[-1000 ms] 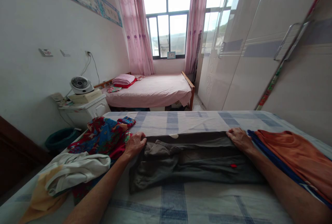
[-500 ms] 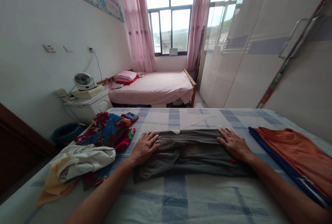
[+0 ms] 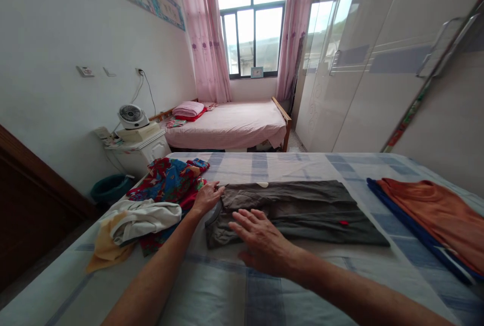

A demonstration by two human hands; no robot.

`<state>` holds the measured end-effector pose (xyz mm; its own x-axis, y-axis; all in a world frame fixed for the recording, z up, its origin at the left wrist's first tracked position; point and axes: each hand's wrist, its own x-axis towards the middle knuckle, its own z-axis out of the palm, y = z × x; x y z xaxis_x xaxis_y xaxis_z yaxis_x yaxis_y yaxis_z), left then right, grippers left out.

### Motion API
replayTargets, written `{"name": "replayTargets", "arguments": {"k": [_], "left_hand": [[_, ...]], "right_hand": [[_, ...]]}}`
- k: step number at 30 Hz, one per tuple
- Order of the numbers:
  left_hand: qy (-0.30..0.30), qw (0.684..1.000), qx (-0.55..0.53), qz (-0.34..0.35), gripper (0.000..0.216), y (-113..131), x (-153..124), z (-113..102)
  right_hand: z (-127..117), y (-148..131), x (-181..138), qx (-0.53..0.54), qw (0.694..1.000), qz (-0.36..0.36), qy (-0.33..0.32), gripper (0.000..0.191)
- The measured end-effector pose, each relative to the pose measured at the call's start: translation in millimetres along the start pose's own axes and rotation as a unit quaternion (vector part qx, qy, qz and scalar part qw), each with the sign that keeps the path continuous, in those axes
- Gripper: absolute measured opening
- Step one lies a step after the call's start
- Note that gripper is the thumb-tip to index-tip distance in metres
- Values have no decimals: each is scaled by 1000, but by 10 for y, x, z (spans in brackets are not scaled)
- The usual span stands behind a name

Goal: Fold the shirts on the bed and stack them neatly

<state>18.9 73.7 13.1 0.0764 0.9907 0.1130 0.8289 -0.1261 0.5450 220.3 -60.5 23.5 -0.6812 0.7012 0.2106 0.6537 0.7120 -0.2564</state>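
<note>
A pair of dark grey trousers, folded into a long strip with a small red tag, lies across the checked bed sheet in front of me. My left hand is at the far left corner of the trousers, its fingers apart at the edge. Over the left part of the trousers is my right hand, palm down with fingers spread; whether it touches the cloth I cannot tell. Close to my left forearm lies a loose heap with a red and blue patterned garment and a white and yellow garment.
To the right, an orange shirt lies folded on a dark blue garment. Beyond the bed are a nightstand with a fan, a teal bin and a pink-covered bed. A wardrobe lines the right wall.
My right hand has moved left from the right end of the trousers to their left part. My left hand has shifted to the far left corner. The view has turned slightly left.
</note>
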Motion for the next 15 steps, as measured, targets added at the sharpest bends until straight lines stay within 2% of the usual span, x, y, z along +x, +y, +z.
{"name": "replayTargets", "arguments": {"k": [3, 7, 12, 14, 15], "left_hand": [[-9, 1000, 0, -3, 38, 18, 71, 18], [-22, 999, -31, -14, 20, 2, 120, 8], [-35, 989, -138, -30, 13, -1, 150, -17], [-58, 977, -203, -38, 19, 21, 129, -32], [-74, 968, -236, -44, 21, 38, 113, -44]], "right_hand": [[120, -129, 175, -22, 1000, 8, -8, 63], [220, -130, 280, -47, 997, 54, 0, 65], [328, -65, 371, -51, 996, 75, -1, 42], [314, 4, 422, -3, 996, 83, 15, 33], [291, 54, 447, 57, 993, 99, 26, 29]]}}
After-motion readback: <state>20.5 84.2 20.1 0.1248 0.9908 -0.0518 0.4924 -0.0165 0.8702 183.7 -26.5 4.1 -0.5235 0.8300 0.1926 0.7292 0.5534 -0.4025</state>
